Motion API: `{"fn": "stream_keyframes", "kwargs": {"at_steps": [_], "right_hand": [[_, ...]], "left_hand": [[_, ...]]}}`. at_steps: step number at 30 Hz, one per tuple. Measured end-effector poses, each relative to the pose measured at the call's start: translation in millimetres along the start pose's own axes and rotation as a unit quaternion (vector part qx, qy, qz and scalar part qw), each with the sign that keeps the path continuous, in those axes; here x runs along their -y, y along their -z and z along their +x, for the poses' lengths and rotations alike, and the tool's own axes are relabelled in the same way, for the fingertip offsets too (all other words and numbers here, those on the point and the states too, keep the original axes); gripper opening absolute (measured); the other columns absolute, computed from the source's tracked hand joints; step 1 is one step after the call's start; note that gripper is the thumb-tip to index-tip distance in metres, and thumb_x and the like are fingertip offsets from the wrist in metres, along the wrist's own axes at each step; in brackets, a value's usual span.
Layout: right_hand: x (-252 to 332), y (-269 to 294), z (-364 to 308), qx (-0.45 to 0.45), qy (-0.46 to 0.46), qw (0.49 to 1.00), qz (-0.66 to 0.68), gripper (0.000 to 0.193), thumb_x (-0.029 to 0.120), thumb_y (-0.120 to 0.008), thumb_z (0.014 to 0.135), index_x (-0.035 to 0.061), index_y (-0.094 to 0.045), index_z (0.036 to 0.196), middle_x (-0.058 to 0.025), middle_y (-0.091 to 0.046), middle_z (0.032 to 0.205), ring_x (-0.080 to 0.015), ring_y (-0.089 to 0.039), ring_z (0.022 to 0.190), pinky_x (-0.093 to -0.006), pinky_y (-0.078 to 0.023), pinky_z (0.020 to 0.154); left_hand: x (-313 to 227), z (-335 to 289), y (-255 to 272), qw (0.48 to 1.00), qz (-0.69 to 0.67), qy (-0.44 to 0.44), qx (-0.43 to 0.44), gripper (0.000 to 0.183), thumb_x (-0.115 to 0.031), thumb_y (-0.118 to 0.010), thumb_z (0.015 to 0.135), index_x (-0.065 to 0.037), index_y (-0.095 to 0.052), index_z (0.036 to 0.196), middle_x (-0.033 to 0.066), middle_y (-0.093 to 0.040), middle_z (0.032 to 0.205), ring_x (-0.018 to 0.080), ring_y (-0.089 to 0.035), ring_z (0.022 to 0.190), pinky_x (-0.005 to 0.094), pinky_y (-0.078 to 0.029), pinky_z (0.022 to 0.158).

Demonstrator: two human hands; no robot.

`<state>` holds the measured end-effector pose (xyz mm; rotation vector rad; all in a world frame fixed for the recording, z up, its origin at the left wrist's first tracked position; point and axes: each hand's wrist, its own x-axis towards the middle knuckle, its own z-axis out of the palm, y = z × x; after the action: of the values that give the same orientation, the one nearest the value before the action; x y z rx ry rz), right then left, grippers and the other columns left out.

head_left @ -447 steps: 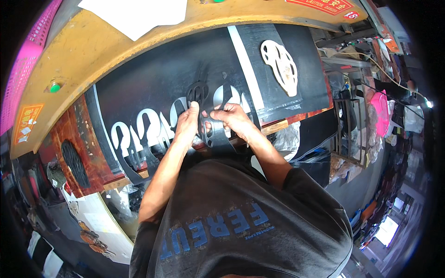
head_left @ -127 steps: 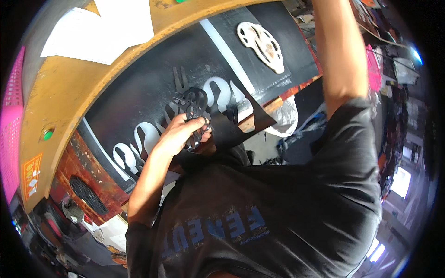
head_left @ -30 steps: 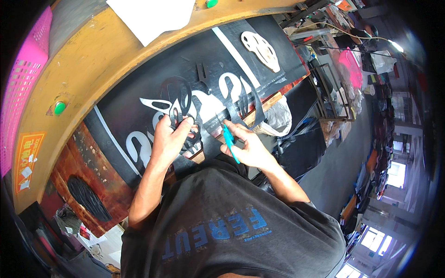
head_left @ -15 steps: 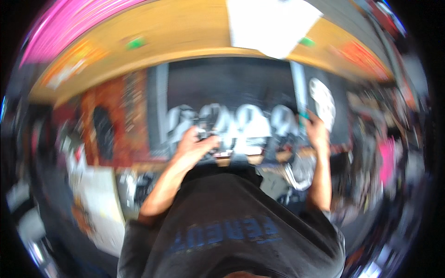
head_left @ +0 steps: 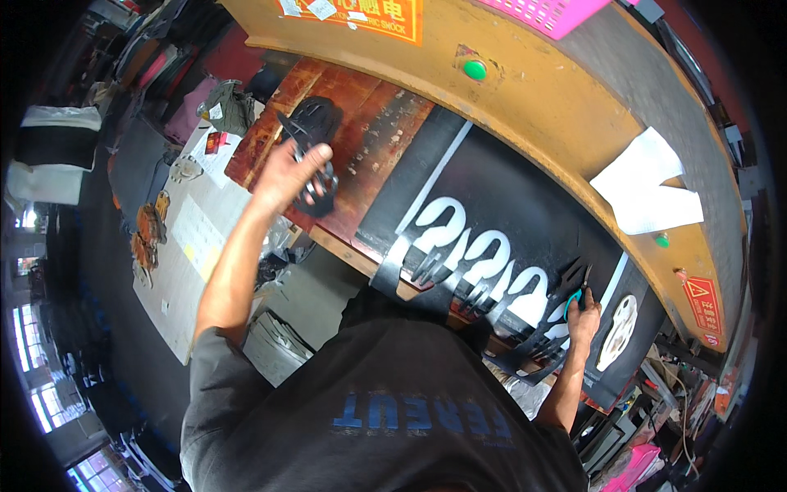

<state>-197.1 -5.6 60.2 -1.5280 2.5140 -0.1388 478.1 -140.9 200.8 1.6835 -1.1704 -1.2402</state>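
Note:
My left hand point(head_left: 288, 176) is closed around a dark cut piece, partly hidden by the fingers, over a pile of black cut pieces point(head_left: 316, 119) on a reddish wooden board point(head_left: 369, 139). In my right hand point(head_left: 584, 320) are scissors point(head_left: 577, 298) with teal handles, the blades apart and pointing away from me. Below and beside them lies a black sheet point(head_left: 508, 205) with a row of pale, rounded shapes point(head_left: 488, 254) near its front edge. Dark cut strips point(head_left: 434, 271) hang between these shapes toward my body.
A yellow machine beam point(head_left: 525, 90) with green buttons point(head_left: 475, 70) crosses behind the sheet, white paper point(head_left: 652, 184) on top. A white cut-out plate point(head_left: 617, 332) lies right of my right hand. At left, a pale table point(head_left: 184, 262) holds gloves point(head_left: 147, 234) and papers.
My view has turned left. My left hand has gone from the black sheet to the pile on the wooden board, carrying the dark piece. My right hand stays near the sheet's right end with the scissors.

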Motion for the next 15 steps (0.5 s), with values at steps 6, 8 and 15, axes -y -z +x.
{"fn": "stream_keyframes", "kwargs": {"at_steps": [6,8,15], "right_hand": [[-5.6,-16.3,1.2,-0.049,-0.009,0.999,-0.008,0.06,0.027,-0.076,0.093,0.0118,-0.064,0.149,-0.0231,-0.065,0.128,-0.0409,-0.068,0.114,-0.0464,-0.054,0.101],[-11.4,-23.8,3.6,-0.054,-0.032,0.998,-0.019,0.061,0.028,-0.074,0.094,0.0123,-0.062,0.151,-0.025,-0.064,0.128,-0.0422,-0.068,0.115,-0.0475,-0.054,0.101],[-23.6,-36.5,17.7,-0.062,-0.061,0.996,-0.03,0.057,0.032,-0.067,0.097,0.0055,-0.064,0.148,-0.0321,-0.073,0.121,-0.0454,-0.072,0.113,-0.0489,-0.055,0.1]], "left_hand": [[42.3,122.4,84.2,0.998,0.055,0.012,-0.027,0.064,-0.072,-0.067,0.096,-0.008,-0.068,0.097,0.0003,-0.064,0.073,0.0107,-0.059,0.055,0.0276,-0.046,0.047],[83.1,142.4,97.6,0.985,0.122,0.121,-0.005,0.055,-0.065,-0.069,0.099,-0.01,-0.068,0.098,-0.0001,-0.063,0.07,0.0103,-0.056,0.052,0.0275,-0.043,0.046],[140.1,158.2,136.2,0.996,0.033,0.079,0.017,0.02,-0.026,-0.069,0.107,-0.008,-0.074,0.114,-0.0025,-0.067,0.083,0.0074,-0.061,0.067,0.0244,-0.051,0.061]]}}
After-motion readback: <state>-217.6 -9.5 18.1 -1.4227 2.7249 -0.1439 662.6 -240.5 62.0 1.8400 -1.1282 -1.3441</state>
